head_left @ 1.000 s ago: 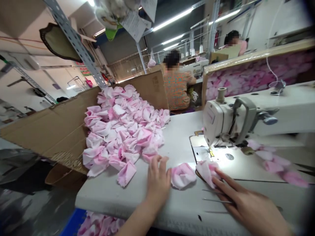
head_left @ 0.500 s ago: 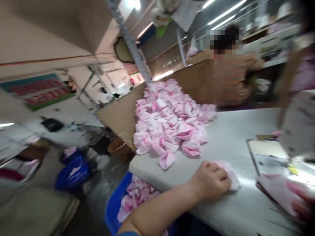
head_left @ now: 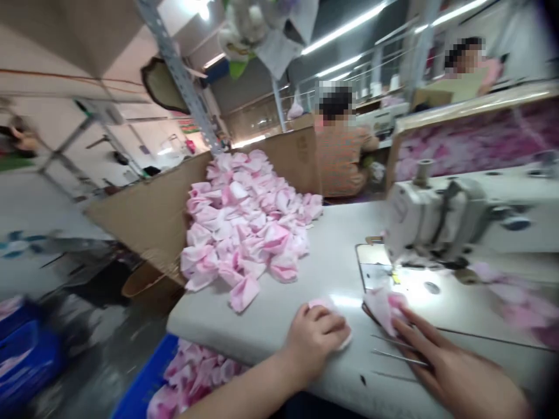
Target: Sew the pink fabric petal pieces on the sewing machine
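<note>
Left hand [head_left: 312, 343] is half-curled over a pink fabric piece [head_left: 325, 303] on the worktop [head_left: 345, 233], left of the sewing machine [head_left: 404, 218], but you can't really tell if that grip is pinching it. Right hand [head_left: 454, 372] has its fingers pretty much stretched out, tips on a second pink piece [head_left: 381, 308] just in front of the machine, grip tightness unclear too. Big pink pile [head_left: 248, 221] sits farther left of the machine.

Pink piece [head_left: 326, 303] — partly hidden beneath left grip [head_left: 315, 338].
</note>
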Demonstrator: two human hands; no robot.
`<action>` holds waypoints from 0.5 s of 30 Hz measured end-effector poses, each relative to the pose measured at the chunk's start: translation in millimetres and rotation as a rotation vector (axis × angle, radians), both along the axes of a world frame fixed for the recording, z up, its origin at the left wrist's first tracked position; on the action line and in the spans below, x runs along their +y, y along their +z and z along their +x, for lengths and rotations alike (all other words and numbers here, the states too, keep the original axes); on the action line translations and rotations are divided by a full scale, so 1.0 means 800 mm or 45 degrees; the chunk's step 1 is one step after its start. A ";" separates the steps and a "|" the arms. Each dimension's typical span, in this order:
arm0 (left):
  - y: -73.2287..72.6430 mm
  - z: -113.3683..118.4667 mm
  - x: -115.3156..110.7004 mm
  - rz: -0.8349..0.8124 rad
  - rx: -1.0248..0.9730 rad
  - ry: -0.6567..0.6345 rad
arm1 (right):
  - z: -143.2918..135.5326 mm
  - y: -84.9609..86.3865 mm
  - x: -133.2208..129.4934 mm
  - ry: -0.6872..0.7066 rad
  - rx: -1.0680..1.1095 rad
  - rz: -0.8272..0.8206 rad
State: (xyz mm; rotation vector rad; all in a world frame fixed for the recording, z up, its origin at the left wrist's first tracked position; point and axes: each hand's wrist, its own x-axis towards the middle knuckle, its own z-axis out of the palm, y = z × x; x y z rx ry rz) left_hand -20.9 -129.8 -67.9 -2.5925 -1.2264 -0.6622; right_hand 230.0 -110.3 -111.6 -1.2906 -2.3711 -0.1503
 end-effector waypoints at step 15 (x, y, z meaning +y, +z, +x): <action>0.064 0.129 0.082 0.149 0.019 -0.459 | -0.028 0.072 0.006 -0.153 -0.240 -0.432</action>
